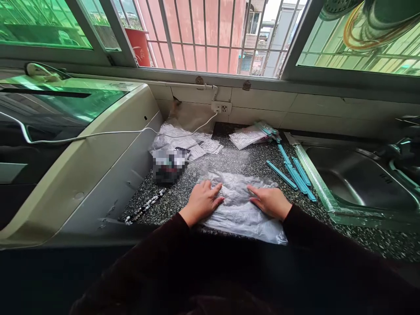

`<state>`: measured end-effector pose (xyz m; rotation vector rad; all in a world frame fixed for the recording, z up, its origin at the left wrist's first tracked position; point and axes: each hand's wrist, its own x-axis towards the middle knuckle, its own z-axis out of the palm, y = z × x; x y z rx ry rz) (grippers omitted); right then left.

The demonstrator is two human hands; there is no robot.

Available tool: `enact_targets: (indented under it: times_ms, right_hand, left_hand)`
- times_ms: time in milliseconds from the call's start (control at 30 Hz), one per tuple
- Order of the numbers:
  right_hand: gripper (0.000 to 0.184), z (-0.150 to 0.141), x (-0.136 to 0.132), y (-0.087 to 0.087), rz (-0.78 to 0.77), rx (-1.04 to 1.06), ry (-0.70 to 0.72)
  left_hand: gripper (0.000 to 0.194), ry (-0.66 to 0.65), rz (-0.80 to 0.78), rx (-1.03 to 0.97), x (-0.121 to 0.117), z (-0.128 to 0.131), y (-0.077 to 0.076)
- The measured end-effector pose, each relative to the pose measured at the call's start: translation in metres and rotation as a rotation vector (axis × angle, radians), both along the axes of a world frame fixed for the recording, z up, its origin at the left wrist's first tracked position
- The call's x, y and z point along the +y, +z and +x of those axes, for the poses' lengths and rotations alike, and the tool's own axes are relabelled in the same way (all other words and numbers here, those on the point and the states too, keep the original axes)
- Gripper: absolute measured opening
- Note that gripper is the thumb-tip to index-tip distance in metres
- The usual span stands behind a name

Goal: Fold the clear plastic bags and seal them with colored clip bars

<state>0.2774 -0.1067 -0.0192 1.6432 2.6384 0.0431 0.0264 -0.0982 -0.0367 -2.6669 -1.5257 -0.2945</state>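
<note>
A clear, crinkled plastic bag (241, 214) lies flat on the speckled countertop (236, 157) in front of me. My left hand (204, 201) presses on its left side with the fingers stretched out. On the right side of the bag rests my right hand (271, 201), its index finger pointing inward and the thumb apart. Neither hand grips anything. Several light-blue flat plastic strips (295, 175) are scattered to the right of the bag, beside the sink.
At right is a steel sink (328, 192). A large cream appliance (108, 162) stands at left, a white cable (121, 131) crossing it to a wall socket (221, 107). Plastic bags with papers (183, 140) and a beaded strand (147, 205) lie on the counter.
</note>
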Motion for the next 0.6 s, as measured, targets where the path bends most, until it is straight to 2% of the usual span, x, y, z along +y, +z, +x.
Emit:
enact_targets:
  times_ms: [100, 200, 333, 433, 500, 533, 600]
  right_hand:
    - [0.045, 0.007, -0.009, -0.014, 0.039, -0.089, -0.057]
    - [0.045, 0.023, -0.02, -0.021, 0.096, -0.078, -0.121]
    - [0.045, 0.046, -0.029, -0.024, 0.18, -0.079, -0.217]
    - [0.039, 0.061, -0.031, -0.018, 0.198, -0.079, -0.232]
    - [0.036, 0.067, -0.026, -0.009, 0.231, -0.031, -0.224]
    - [0.035, 0.069, -0.022, -0.003, 0.245, 0.0, -0.23]
    - [0.033, 0.068, -0.01, 0.009, 0.218, 0.055, -0.27]
  left_hand:
    - [0.055, 0.093, 0.027, 0.056, 0.001, -0.012, -0.006]
    - [0.062, 0.173, 0.046, 0.095, 0.0, -0.022, -0.01]
    - [0.063, 0.257, 0.064, 0.125, 0.004, -0.03, -0.012]
    - [0.058, 0.295, 0.103, 0.111, 0.003, -0.036, -0.007]
    - [0.048, 0.236, 0.173, 0.035, -0.007, -0.034, -0.001]
    - [0.042, 0.167, 0.221, -0.028, -0.016, -0.029, 0.001]
    - [0.034, -0.078, 0.324, -0.21, -0.039, -0.011, 0.003]
